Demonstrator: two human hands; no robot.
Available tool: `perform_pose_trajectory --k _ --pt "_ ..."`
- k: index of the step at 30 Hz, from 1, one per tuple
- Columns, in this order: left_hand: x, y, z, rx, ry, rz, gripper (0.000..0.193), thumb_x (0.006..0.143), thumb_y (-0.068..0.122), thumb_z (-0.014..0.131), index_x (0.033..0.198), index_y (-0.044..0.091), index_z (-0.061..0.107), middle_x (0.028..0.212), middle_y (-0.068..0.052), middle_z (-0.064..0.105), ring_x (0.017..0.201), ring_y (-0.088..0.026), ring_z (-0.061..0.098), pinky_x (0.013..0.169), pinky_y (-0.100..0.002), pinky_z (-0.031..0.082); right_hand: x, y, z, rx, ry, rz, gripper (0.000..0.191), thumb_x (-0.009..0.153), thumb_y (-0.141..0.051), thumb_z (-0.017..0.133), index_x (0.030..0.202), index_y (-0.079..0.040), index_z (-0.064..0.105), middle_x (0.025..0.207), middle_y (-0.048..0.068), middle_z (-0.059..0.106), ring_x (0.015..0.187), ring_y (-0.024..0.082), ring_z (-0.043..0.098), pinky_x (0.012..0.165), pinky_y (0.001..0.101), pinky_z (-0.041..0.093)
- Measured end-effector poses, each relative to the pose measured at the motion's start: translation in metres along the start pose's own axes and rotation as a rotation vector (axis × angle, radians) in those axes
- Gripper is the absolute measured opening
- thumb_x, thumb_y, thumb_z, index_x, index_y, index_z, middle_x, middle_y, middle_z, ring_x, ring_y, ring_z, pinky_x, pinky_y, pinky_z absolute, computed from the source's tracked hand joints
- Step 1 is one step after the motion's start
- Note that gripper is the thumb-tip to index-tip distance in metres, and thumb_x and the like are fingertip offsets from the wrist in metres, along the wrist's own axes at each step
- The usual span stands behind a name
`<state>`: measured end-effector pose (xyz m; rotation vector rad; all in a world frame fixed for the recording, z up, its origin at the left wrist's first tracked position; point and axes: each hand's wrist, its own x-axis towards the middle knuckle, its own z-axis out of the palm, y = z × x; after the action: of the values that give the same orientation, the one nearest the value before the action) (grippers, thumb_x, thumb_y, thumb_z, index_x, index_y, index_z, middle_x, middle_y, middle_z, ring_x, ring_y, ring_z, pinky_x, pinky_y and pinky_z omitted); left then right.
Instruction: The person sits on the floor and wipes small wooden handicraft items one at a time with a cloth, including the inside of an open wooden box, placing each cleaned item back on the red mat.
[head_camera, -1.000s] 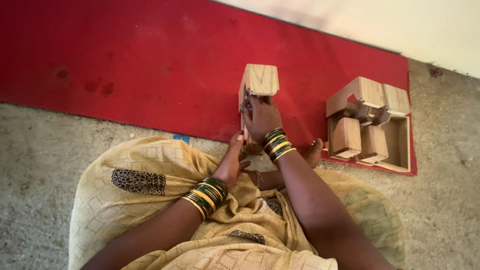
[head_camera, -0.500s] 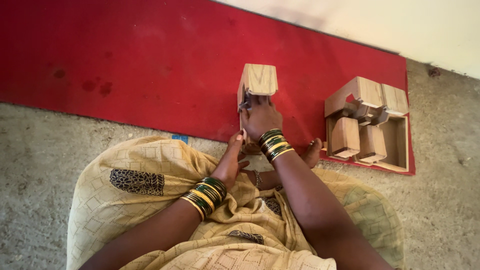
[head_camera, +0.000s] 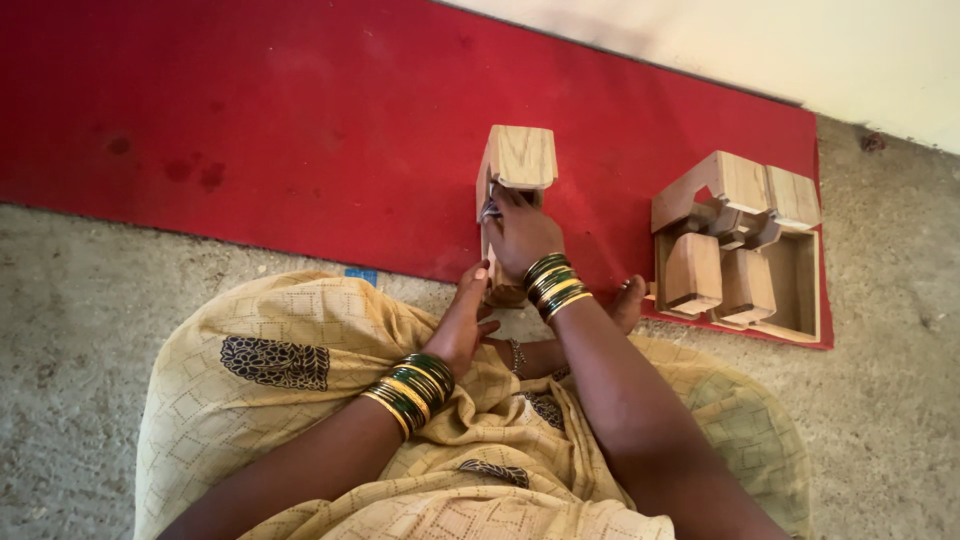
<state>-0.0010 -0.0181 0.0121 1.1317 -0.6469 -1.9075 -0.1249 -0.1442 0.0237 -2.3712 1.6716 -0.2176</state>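
The wooden block piece (head_camera: 518, 165) stands upright on the red mat (head_camera: 300, 130), near the mat's front edge and just ahead of the person's lap. The right hand (head_camera: 520, 232) is closed against its near face, fingers curled around something small and greyish, possibly a scrap of abrasive paper, though it is too hidden to tell. The left hand (head_camera: 465, 320) grips the foot of the same piece from below. To the right of the piece, well apart, a wooden tray (head_camera: 800, 290) holds several more wooden blocks (head_camera: 730, 185) at the mat's corner.
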Motion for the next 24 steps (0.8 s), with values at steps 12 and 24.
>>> perform_pose_trajectory --k 12,24 --pt "0.002 -0.002 -0.001 0.008 -0.009 0.014 0.07 0.098 0.056 0.031 0.159 0.023 0.024 0.162 -0.013 0.036 0.148 -0.036 0.034 0.115 -0.05 0.035 -0.002 -0.015 -0.01 -0.074 -0.036 0.024 0.041 0.099 -0.043 0.047 0.095 -0.012 0.075 0.095 0.013 0.074 0.092 0.036 0.067 0.086 0.0524 0.052" --pt "0.004 -0.002 -0.001 0.024 0.009 -0.013 0.07 0.099 0.057 0.033 0.16 0.024 0.024 0.165 -0.012 0.028 0.149 -0.039 0.03 0.117 -0.05 0.034 -0.004 -0.009 -0.017 0.166 -0.031 0.547 0.063 0.094 -0.061 0.041 0.108 -0.011 0.077 0.103 0.023 0.073 0.099 0.044 0.068 0.091 0.0527 0.052"
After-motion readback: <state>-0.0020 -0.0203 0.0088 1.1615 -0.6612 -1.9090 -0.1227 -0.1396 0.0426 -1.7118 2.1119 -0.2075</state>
